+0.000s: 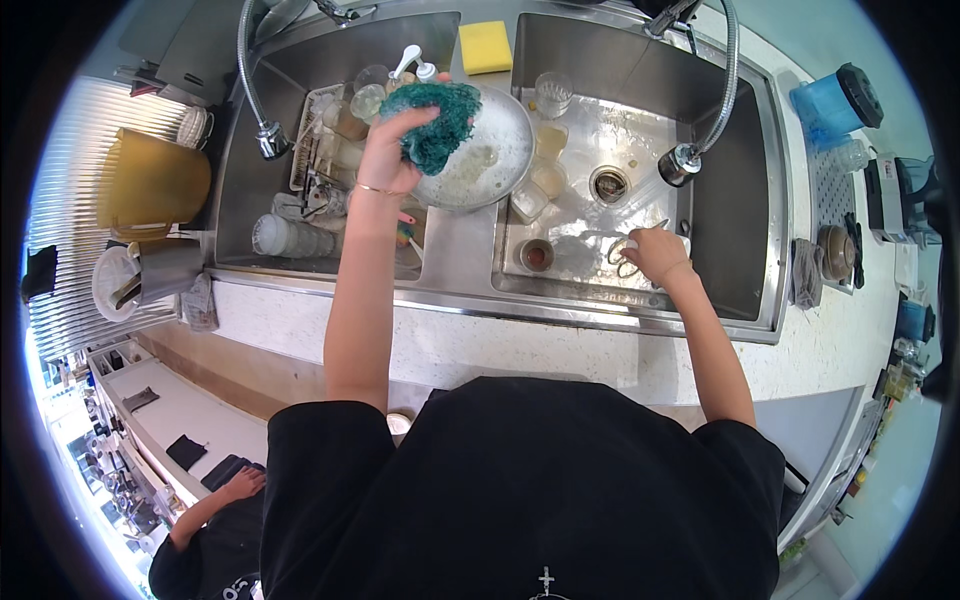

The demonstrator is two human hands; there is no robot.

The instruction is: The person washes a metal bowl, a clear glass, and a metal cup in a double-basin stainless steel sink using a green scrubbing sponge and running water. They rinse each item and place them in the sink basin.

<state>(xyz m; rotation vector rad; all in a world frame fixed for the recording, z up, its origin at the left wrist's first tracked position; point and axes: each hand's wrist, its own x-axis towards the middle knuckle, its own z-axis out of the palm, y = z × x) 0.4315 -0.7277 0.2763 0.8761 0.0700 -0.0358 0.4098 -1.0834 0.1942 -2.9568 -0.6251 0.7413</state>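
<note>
My left hand (391, 154) grips a dark green mesh scrubber (442, 124) flecked with suds. Beneath it, a round metal basin (495, 169) of foamy water rests across the divider between the two sinks. Down in the right sink (585, 277), my right hand (656, 259) has its fingers closed on what look like scissors (627, 268) with ring handles; the hand covers part of them. To its left stands a small cup (536, 256) with brown residue. Several clear containers, among them a square one (529, 202), sit beside the basin, and a ribbed glass (553, 95) stands farther back.
A flexible faucet (679, 165) hangs over the right sink near the drain (609, 184); another (271, 141) hangs over the left sink. The left sink holds stacked cups (292, 236) and a pump bottle (425, 71). A yellow sponge (486, 47) lies behind the basin. A co-worker's hand (246, 482) is at lower left.
</note>
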